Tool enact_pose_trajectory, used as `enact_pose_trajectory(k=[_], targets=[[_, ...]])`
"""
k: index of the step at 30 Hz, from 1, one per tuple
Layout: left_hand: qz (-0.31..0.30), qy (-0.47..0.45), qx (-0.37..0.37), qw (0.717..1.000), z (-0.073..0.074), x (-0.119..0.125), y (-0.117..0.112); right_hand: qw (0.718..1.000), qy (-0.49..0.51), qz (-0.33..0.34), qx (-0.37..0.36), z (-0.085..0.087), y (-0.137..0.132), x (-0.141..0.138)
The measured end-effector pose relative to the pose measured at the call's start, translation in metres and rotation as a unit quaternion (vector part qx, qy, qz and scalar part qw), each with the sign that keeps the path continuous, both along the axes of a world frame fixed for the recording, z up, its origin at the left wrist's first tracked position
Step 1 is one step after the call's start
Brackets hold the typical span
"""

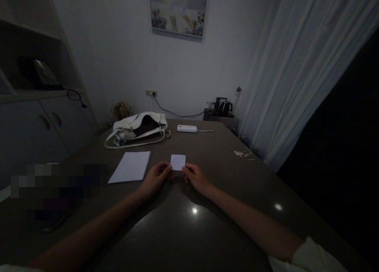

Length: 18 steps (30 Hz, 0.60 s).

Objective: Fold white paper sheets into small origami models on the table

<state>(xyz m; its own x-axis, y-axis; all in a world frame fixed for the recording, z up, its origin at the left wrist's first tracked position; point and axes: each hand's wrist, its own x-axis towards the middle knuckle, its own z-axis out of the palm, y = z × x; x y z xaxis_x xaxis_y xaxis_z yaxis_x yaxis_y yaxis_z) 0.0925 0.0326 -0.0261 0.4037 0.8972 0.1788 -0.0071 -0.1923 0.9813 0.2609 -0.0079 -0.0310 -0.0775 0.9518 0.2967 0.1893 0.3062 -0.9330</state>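
From my station, the left hand (156,178) is closed in a pinch, fingertips on the lower left corner of the small white paper (178,162). The right hand (195,178) mirrors it, pinched on the lower right corner. The paper lies between the two hands, at the middle of the dark table (225,224); I cannot tell whether it lies flat on the surface or is lifted slightly.

Surroundings, working outward:
- Just left of the left hand: a stack of white sheets (130,167), flat on the table, apart from the hand.
- Beyond the stack: a white handbag (139,129), open at the top, its strap trailing toward the near side.
- Right of the handbag, beyond the paper: a white power bank (187,128) with a short cable at its right end.
- Past the far table edge: a dark kettle set (222,105) on a low stand, beside the white curtain (296,74).

Nothing lies between the hands and the paper. Lighting is low; fine finger detail is not resolvable.
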Motion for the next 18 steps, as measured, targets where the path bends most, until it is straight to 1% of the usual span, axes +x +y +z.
enact_pose_trajectory(k=[6, 12, 15, 18], targets=[[-0.009, 0.000, -0.004, 1.000, -0.0032, -0.0003, 0.0009, 0.999, -0.023, 0.008, 0.022, -0.0029, 0.0006, 0.0026], [-0.013, -0.027, -0.038, 0.999, 0.0027, -0.0002, -0.0030, 0.999, -0.033, 0.009, 0.019, -0.0017, 0.0004, 0.0031], [-0.018, -0.006, -0.019, 1.000, 0.0030, -0.0002, -0.0030, 0.999, -0.032, 0.008, 0.024, -0.0028, 0.0010, 0.0033], [-0.021, 0.008, -0.003, 1.000, 0.0003, -0.0006, -0.0014, 0.999, -0.022, 0.007, 0.024, -0.0034, 0.0011, 0.0029]])
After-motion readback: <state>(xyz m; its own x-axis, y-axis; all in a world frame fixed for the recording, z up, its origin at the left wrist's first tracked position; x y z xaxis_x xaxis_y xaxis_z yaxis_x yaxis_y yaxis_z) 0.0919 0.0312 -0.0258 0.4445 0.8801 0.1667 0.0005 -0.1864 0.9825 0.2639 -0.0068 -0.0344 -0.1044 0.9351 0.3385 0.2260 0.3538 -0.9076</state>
